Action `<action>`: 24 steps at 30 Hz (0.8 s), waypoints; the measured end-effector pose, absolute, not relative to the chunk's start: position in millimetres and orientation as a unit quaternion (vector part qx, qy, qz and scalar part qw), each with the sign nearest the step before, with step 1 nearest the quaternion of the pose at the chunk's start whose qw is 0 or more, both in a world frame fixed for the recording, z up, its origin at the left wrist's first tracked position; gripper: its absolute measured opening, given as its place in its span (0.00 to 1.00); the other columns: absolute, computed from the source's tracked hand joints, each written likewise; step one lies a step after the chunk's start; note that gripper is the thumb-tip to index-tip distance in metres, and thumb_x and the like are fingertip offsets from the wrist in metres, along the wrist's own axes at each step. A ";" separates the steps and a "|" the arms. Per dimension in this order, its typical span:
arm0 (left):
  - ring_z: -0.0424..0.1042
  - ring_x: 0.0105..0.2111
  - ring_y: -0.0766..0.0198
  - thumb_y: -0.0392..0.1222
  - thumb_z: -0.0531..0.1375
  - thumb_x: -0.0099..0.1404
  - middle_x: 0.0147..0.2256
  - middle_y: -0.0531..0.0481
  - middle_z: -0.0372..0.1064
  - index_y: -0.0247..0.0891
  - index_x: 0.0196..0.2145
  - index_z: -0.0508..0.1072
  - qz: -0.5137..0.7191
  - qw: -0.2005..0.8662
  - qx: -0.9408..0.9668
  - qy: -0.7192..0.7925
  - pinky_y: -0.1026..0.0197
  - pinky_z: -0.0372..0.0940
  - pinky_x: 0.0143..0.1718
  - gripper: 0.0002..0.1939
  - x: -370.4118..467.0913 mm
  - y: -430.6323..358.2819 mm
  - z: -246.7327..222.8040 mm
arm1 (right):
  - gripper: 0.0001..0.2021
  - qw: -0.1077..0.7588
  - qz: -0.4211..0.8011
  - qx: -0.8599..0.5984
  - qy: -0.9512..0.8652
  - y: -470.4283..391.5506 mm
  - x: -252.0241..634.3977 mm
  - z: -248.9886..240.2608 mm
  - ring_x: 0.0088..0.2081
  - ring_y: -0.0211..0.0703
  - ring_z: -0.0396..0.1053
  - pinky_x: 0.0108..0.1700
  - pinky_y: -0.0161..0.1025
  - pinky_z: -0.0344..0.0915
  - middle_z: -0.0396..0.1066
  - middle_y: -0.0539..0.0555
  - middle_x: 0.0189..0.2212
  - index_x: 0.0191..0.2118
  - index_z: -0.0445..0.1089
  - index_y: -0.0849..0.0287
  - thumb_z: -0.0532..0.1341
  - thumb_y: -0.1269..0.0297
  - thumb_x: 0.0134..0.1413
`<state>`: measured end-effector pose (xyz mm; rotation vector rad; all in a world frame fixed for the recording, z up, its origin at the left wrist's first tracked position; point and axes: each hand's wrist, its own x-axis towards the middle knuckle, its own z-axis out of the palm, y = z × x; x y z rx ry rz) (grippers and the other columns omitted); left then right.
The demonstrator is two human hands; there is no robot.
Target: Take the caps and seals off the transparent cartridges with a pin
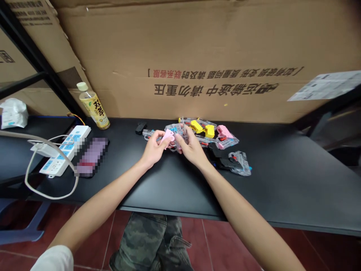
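Over the black table, my left hand and my right hand meet on one small toy. My left hand grips its pink part. My right hand holds the clear plastic body and a thin screwdriver that stands upright above it. Just behind the hands lies a heap of similar clear toy guns, some with yellow parts and one pink. A clear one with black parts lies to the right of my right hand.
A white power strip with looping cable and a blurred phone lie at left. A tea bottle stands against large cardboard boxes behind the table. A small black part lies near the wall.
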<state>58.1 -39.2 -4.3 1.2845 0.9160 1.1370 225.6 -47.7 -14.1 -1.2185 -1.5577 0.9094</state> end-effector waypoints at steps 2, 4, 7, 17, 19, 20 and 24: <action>0.73 0.32 0.68 0.48 0.68 0.62 0.34 0.52 0.73 0.38 0.36 0.68 0.482 0.584 0.532 0.379 0.63 0.68 0.37 0.15 55.5 -37.2 -3.3 | 0.30 0.462 0.369 -0.501 -0.632 -48.2 226.0 -13.3 0.21 0.43 0.64 0.25 0.43 0.65 0.65 0.49 0.26 0.66 0.56 0.52 0.56 0.42 0.66; 0.72 0.31 0.69 0.49 0.69 0.61 0.34 0.52 0.73 0.38 0.34 0.68 0.470 0.600 0.537 0.360 0.63 0.68 0.36 0.16 48.8 -32.4 -1.9 | 0.32 0.463 0.373 -0.500 -0.630 -49.2 227.5 -10.4 0.21 0.42 0.63 0.24 0.43 0.65 0.65 0.49 0.26 0.67 0.55 0.52 0.56 0.42 0.65; 0.72 0.30 0.69 0.51 0.70 0.60 0.33 0.51 0.75 0.37 0.31 0.67 0.420 0.639 0.560 0.320 0.64 0.67 0.34 0.18 34.0 -22.3 0.4 | 0.32 0.443 0.407 -0.482 -0.637 -51.0 230.6 -2.5 0.21 0.41 0.63 0.25 0.42 0.65 0.64 0.48 0.25 0.67 0.57 0.52 0.58 0.42 0.64; 0.73 0.31 0.67 0.39 0.63 0.65 0.37 0.46 0.74 0.34 0.38 0.71 0.439 0.647 0.516 0.350 0.64 0.62 0.30 0.07 9.1 -4.5 10.1 | 0.30 0.502 0.345 -0.571 -0.550 -33.8 256.2 -10.8 0.18 0.38 0.57 0.20 0.37 0.56 0.61 0.45 0.21 0.61 0.66 0.55 0.61 0.42 0.60; 0.73 0.32 0.68 0.35 0.63 0.62 0.39 0.46 0.74 0.34 0.43 0.71 0.411 0.653 0.521 0.365 0.64 0.63 0.30 0.11 10.5 -5.2 9.4 | 0.31 0.466 0.322 -0.590 -0.575 -28.4 261.8 -20.5 0.20 0.40 0.62 0.24 0.38 0.61 0.65 0.46 0.23 0.62 0.65 0.57 0.62 0.43 0.60; 0.73 0.32 0.68 0.33 0.64 0.61 0.39 0.46 0.74 0.34 0.45 0.71 0.402 0.646 0.529 0.376 0.64 0.63 0.31 0.14 11.4 -5.8 8.7 | 0.31 0.459 0.304 -0.593 -0.588 -26.5 264.1 -23.8 0.22 0.40 0.64 0.26 0.39 0.63 0.69 0.49 0.26 0.62 0.65 0.57 0.62 0.44 0.59; 0.72 0.27 0.69 0.32 0.64 0.59 0.35 0.49 0.73 0.35 0.50 0.68 0.407 0.608 0.549 0.404 0.64 0.63 0.28 0.20 15.3 -7.8 6.3 | 0.28 0.466 0.210 -0.579 -0.636 -27.9 269.0 -18.7 0.30 0.43 0.68 0.37 0.44 0.69 0.73 0.57 0.39 0.61 0.69 0.59 0.59 0.47 0.62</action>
